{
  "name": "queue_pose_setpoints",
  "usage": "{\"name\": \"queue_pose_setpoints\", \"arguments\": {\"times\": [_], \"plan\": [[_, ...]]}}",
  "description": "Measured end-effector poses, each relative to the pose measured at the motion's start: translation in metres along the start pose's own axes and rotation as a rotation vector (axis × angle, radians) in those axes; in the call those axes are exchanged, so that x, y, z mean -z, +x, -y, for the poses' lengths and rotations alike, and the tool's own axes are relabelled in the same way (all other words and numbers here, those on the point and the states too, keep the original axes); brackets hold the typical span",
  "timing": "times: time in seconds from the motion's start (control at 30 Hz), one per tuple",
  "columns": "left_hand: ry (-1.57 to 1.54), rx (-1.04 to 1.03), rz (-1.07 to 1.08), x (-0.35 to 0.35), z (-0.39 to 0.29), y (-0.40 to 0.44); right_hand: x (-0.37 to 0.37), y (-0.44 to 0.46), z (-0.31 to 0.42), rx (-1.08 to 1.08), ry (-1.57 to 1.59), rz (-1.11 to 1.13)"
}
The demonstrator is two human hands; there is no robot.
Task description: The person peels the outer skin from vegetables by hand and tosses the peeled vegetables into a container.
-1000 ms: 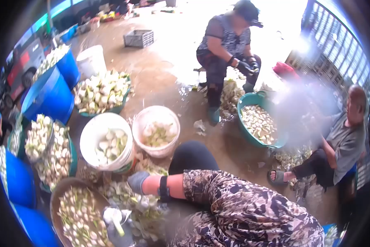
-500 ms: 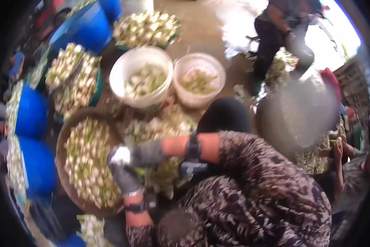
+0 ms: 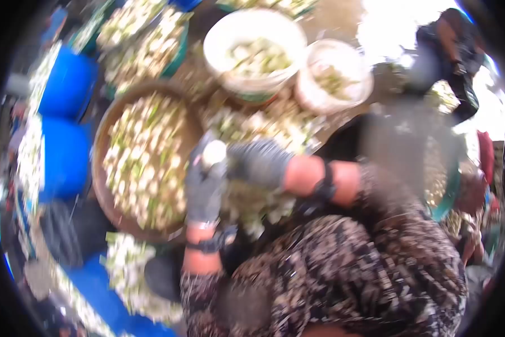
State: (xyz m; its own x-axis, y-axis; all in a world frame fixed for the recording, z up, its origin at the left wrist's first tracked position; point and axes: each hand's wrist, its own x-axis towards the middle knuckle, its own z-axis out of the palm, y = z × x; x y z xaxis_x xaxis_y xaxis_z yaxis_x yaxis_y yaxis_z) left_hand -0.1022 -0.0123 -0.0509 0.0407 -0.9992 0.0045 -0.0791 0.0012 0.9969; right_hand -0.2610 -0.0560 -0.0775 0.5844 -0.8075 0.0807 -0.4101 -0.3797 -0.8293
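My left hand (image 3: 205, 182), in a grey glove, is closed around a white bulb (image 3: 214, 153) just right of the brown basin (image 3: 99, 168). My right hand (image 3: 259, 162), gloved too, meets it from the right; its fingers are bent beside the bulb, and motion blur hides what they hold, if anything. Many white bulbs with green stems (image 3: 146, 160) fill much of the basin. Beneath and behind my hands lies a heap of pale peelings (image 3: 258, 126).
A white bucket (image 3: 255, 81) and a smaller pinkish bucket (image 3: 342, 104) stand behind the peelings. Blue barrels (image 3: 67, 157) line the left side. A co-worker (image 3: 452, 50) is at the upper right, near a green tub (image 3: 452, 191).
The view has swung down and left. My hands, apart one second ago, are now together at the bulb. The basin and buckets appear farther right and higher than half a second ago.
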Motion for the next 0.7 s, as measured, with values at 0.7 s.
{"name": "queue_pose_setpoints", "arguments": {"times": [0.7], "plan": [[0.472, 0.396, 0.530, -0.026, 0.108, -0.001, 0.153, 0.104, -0.036, -0.480, 0.476, -0.184]]}}
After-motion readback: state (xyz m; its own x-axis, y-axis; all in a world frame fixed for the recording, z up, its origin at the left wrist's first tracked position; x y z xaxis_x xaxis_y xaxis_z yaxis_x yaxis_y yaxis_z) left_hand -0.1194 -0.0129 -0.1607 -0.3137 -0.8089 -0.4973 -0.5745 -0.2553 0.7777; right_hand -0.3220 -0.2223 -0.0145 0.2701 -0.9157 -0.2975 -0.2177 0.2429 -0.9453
